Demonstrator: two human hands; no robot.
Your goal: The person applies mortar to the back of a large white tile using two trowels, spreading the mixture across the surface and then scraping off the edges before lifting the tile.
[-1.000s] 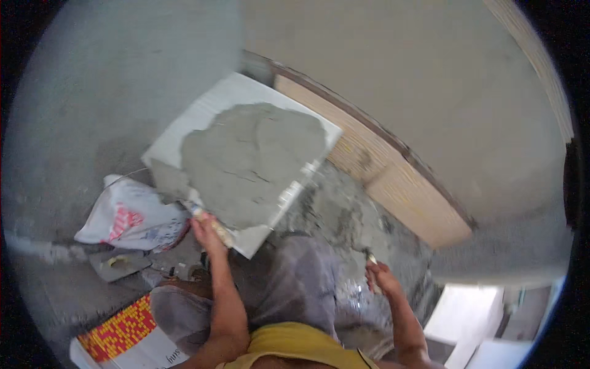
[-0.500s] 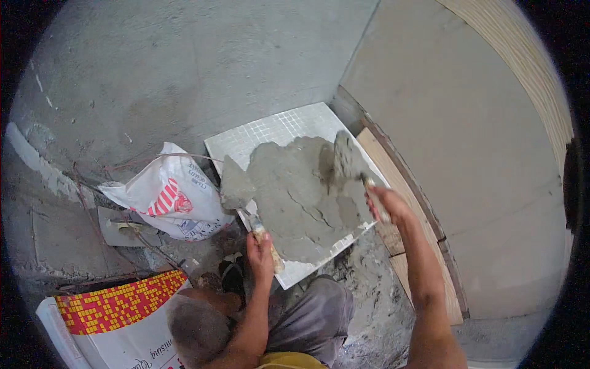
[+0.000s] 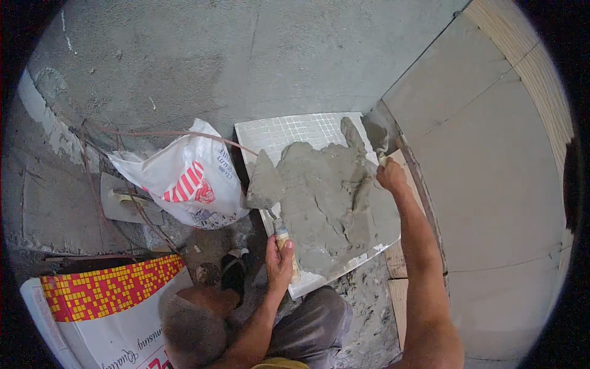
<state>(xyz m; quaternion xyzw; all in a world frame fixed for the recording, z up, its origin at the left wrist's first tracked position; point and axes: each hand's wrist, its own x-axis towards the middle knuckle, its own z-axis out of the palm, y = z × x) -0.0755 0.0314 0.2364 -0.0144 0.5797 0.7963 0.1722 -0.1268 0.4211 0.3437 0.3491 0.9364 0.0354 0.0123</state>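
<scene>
- Large white tile lying back-up on the rough floor, grid-patterned back showing along the top-left edge; right edge just beside the laid grey tiles
- Grey mortar heaped over most of the tile back; thick, lumpy, uneven; not yet combed or levelled
- Upper-left strip of the tile bare; near corner by the knee also thin on cover; spreading judged roughly halfway
- Left hand closed round the wooden handle of a trowel; blade loaded with mortar, at the left edge of the heap
- Right hand closed round the handle of a second trowel; blade raised at the tile's top-right corner, smeared grey
- Left to do, as judged: pull mortar into the bare strip and corners; flatten lumps; even the thickness
- White cement sack with red stripes just left of the tile; float lying beyond it; red-and-yellow patterned bag at lower left
- Wet mortar patch on the floor under the near-right corner
</scene>
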